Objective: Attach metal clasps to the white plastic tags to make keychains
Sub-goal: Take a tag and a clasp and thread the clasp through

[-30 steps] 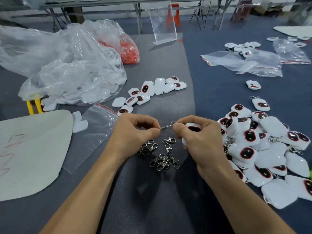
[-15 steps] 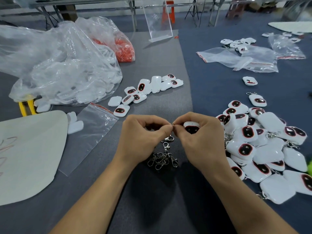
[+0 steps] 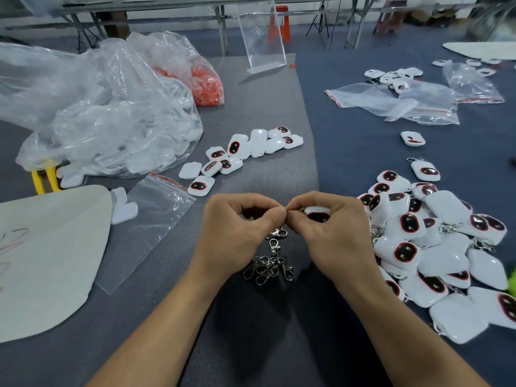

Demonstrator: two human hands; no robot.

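Bench (image 3: 279,107) covered in grey and dark blue felt; beyond its far edge, metal table legs (image 3: 222,29), an orange stool (image 3: 284,23) and a tripod (image 3: 321,9).

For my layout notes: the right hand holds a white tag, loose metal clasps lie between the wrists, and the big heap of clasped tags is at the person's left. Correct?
No. The head view shows the big heap of clasped tags at the person's right, not left. The rest stands: the right hand holds a white tag, and loose metal clasps lie between the wrists.
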